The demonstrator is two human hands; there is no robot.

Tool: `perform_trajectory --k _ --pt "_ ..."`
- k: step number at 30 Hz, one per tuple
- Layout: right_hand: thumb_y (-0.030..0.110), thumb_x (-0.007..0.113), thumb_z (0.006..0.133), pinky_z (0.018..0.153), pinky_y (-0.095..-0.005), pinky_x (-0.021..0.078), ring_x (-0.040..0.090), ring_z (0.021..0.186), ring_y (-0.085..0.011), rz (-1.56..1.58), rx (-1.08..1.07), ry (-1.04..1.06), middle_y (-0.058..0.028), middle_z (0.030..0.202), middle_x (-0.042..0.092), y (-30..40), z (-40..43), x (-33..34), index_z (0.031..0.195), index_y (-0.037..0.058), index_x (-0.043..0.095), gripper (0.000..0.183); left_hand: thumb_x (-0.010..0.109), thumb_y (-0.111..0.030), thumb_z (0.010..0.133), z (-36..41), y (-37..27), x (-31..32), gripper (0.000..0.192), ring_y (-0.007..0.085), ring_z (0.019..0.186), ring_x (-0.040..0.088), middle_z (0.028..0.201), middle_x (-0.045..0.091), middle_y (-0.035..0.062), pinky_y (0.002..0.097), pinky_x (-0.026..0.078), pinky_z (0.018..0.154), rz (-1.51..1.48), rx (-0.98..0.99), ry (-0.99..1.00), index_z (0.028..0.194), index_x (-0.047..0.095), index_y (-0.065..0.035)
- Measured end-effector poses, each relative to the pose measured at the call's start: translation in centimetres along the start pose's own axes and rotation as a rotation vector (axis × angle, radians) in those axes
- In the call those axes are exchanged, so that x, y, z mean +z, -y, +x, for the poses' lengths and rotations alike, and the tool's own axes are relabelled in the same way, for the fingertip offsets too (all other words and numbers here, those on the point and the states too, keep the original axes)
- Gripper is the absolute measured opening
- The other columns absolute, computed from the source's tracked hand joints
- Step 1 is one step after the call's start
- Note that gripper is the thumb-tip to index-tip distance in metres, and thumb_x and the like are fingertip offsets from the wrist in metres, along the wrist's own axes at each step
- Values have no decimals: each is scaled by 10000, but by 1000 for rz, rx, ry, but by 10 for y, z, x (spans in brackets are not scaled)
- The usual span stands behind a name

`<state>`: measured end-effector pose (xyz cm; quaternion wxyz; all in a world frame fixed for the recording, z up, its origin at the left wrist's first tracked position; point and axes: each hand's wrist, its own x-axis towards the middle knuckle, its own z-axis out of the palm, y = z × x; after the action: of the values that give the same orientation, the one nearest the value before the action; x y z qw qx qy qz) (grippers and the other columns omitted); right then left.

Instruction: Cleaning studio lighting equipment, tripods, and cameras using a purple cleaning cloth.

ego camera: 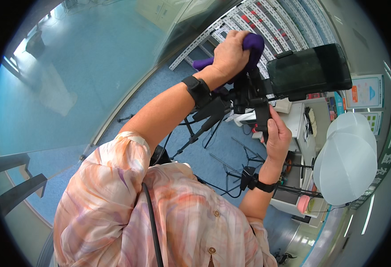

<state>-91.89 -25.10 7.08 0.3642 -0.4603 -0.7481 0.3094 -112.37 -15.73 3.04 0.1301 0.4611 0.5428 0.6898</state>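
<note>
My left hand (231,53) clutches a purple cloth (254,46), whose folds bulge past the fingers on the right and out to the left below them. The cloth lies over the upper part of a black tripod mount (243,93), hiding some of it. Lower right, my right hand (277,135) grips a flat black bar (262,116) of the same mount between thumb and fingers. A dark-screened smartphone (310,70) sits sideways in a clamp to the right of the mount. Black tripod legs (202,128) slope down and left from it. Each wrist wears a black strap.
A glass partition (92,83) runs along the left. White perforated metal racking (248,26) stands ahead. To the right are white desks (293,123) with clutter and white lantern softboxes (347,163) on stands. More stand legs (238,167) spread over the blue floor (168,100).
</note>
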Motion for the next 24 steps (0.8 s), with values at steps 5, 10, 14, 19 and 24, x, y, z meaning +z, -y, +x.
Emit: perform_trajectory --k 5,10,14,19,24 --pt "133 507 859 404 -163 341 358 484 -12 80 -9 17 56 607 443 -2 0 6 1143 41 548 302 533 -140 754 32 44 -14 286 373 866 533 987 513 220 405 433 782 -177 -183 -255 1015 531 -25" --pt "129 500 862 401 -164 342 375 480 -15 141 23 -15 37 665 510 -5 0 3 1132 27 549 293 565 -93 720 -24 14 -2 341 372 901 512 971 506 206 391 423 782 -135 46 -121 1037 470 -14" --pt "122 501 860 398 -162 337 372 474 -13 148 70 -69 33 659 513 4 3 10 1116 14 554 283 560 -46 680 -63 -8 -16 353 355 888 509 925 511 176 372 426 770 -58 56 229 1023 480 -27" --pt "123 512 853 401 -158 332 367 470 -4 184 62 -61 47 633 493 4 3 10 1112 19 558 283 581 -71 660 -94 -7 -57 305 340 820 525 869 509 150 382 442 705 109 238 603 952 501 -36" --pt "322 468 879 473 -179 390 541 666 -81 503 -77 135 -91 982 598 -16 -3 -2 1252 -3 409 498 591 -113 677 -160 -2 -78 312 325 841 555 894 564 154 379 452 740 92 94 1027 976 559 -29"
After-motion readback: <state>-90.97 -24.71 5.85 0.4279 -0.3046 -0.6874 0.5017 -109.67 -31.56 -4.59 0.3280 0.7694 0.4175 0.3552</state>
